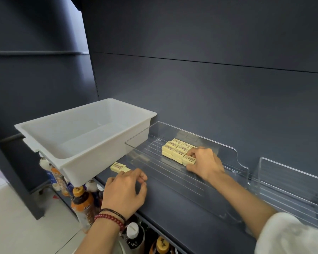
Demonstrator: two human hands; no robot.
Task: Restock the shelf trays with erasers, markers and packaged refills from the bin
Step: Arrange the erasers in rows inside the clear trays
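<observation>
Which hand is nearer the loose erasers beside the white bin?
Left. The left hand is just beside the loose erasers; the right hand grips an eraser inside the clear tray.

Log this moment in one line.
right hand: pinches eraser in clear tray | left hand: near loose erasers on shelf | bin: looks empty

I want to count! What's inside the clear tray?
Yellow erasers, stacked in rows on the tray floor. The right hand grips one and covers a few behind it, so the full count is hidden.
</observation>
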